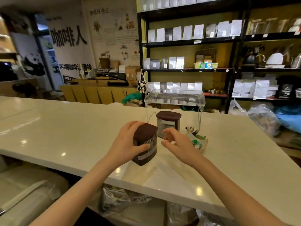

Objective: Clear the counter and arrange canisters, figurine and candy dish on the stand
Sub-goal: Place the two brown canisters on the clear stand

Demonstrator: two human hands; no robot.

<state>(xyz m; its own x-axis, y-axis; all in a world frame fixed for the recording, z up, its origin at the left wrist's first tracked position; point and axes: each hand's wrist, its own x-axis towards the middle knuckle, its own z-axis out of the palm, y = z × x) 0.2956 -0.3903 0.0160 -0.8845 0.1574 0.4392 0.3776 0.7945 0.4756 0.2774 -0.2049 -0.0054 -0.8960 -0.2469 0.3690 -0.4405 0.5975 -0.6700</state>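
Fingers (130, 126) of the left hand (125, 144) wrap the near canister (145, 144), a dark brown tub with a brown lid and white lettering, tilted on the tabletop (65, 128); the right hand (177, 144) hovers just beside it, fingers loosely curled and holding nothing. Wide bare surface lies to the left, and the front edge runs near the wrists. The second canister (168, 123) stands under the clear stand (175, 97), with the panda figurine (195, 136) beside it.
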